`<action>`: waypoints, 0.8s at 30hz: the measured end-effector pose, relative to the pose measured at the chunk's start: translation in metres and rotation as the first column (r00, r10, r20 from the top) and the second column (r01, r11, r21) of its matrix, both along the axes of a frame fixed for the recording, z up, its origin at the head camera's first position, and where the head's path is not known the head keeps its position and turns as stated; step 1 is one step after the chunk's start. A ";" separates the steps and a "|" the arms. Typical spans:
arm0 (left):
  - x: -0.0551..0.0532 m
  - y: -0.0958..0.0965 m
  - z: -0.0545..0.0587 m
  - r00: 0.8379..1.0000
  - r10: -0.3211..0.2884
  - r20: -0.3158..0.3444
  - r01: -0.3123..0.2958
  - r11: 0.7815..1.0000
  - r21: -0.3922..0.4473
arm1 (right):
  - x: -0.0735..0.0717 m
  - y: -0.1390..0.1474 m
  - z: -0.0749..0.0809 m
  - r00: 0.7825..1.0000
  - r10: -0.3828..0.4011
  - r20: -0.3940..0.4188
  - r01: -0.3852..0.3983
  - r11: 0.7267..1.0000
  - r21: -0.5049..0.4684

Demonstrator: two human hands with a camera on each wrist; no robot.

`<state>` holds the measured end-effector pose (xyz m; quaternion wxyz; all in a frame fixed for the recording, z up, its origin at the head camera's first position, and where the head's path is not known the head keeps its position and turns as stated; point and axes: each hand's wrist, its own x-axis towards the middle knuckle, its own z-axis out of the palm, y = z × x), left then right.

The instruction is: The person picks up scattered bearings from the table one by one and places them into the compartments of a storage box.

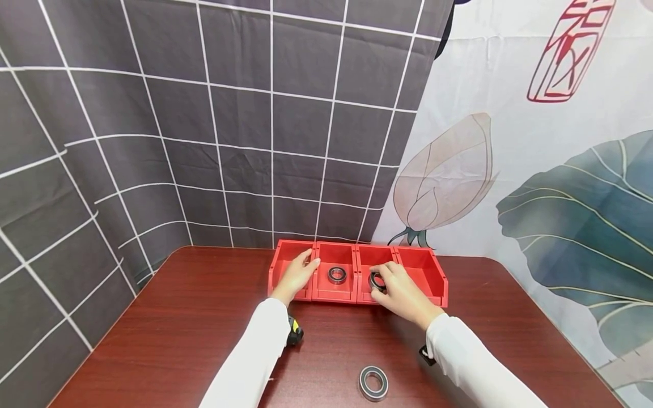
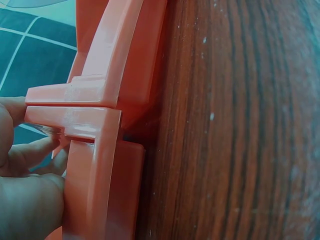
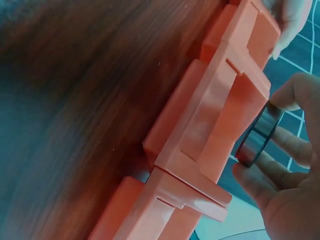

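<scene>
Pinched between the thumb and fingers of my right hand is a ball bearing, a dark ring with a metal rim, held at the third red bin from the left. In the right wrist view, this bearing appears edge-on beside the bin's front lip. My left hand reaches over the leftmost bin, its fingers loosely bent and its thumb by the divider. In the left wrist view its fingers are partly hidden behind the bin wall. Another bearing lies in the second bin.
A third bearing lies on the brown table near the front. The rightmost bin completes the row along the back edge. Behind it hang a dark grid-patterned cloth and a pale flower-printed cloth.
</scene>
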<state>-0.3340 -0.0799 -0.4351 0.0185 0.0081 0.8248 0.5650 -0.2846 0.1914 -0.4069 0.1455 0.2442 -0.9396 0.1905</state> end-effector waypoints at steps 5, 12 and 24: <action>0.000 0.000 0.000 1.000 0.001 0.001 -0.001 1.000 0.002 | -0.010 -0.004 -0.002 0.998 -0.027 0.058 0.027 1.000 0.000; -0.001 0.001 -0.001 1.000 -0.007 -0.003 0.007 1.000 0.010 | -0.021 -0.007 -0.007 0.994 -0.056 0.091 0.056 0.998 0.010; 0.000 0.001 0.000 1.000 -0.005 -0.007 0.005 1.000 0.011 | -0.033 -0.018 -0.011 0.988 -0.090 0.125 0.087 0.996 0.034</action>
